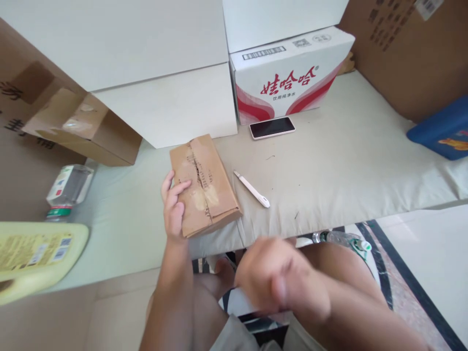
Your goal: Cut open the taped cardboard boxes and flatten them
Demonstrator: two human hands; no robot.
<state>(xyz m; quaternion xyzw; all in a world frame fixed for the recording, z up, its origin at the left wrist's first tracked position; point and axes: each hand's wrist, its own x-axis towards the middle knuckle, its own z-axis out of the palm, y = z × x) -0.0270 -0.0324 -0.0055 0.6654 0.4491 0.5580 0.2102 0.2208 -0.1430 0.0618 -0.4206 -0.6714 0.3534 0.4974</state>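
Observation:
A small brown cardboard box (215, 183) lies on the covered bench, its top seam torn along the middle and partly taped. My left hand (173, 207) grips its left side, fingertips resting on the top face. In front of the bench, above my lap, my right hand (278, 278) is smeared by motion. It looks curled, but its fingers do not show clearly, nor whether anything is in them. Just right of the box, apart from both hands, lies a slim white utility knife (252, 189). A phone (272, 128) with a dark screen rests farther back.
White cartons (175, 107) and a red-and-white water carton (285, 83) line the back. At left are a taped cardboard box (98, 126), a plastic bottle (71, 185) and a yellow jug (40, 253). A blue container (442, 129) stands right; another bottle (347, 239) is below the bench edge.

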